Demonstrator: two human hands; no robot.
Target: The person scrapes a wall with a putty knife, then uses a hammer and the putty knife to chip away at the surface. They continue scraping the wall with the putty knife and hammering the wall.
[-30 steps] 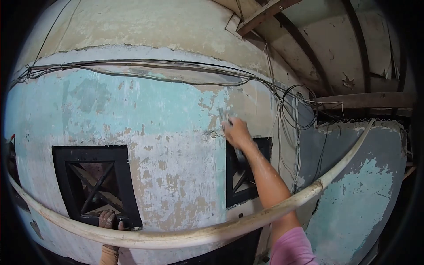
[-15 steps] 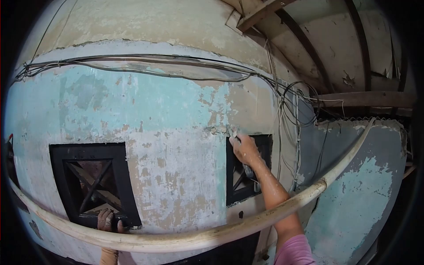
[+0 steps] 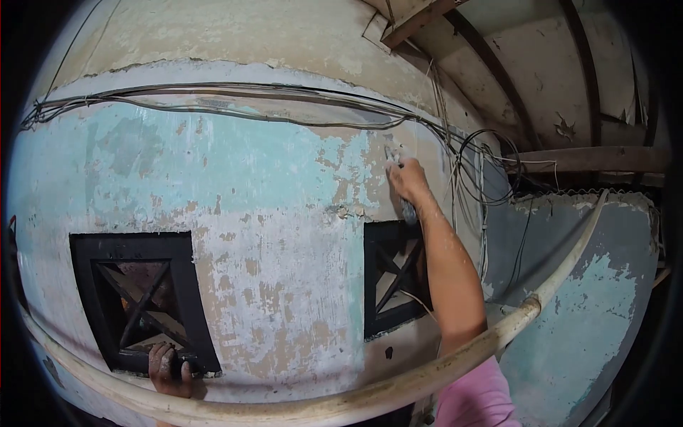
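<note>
Scraper point(image 3: 408, 211) points up and slightly left, long axis steep, clenched in right hand point(image 3: 410, 179).

Peeling turquoise-and-white wall point(image 3: 270, 285), black-framed openings point(image 3: 131, 302)

I look from head height toward the wall point(image 3: 274, 285) behind the right hand point(image 3: 408, 181). My only view sits near.

Blurred tool point(image 3: 408, 212), its middle hidden inside the right grip point(image 3: 410, 179), exact kind unclear
</note>
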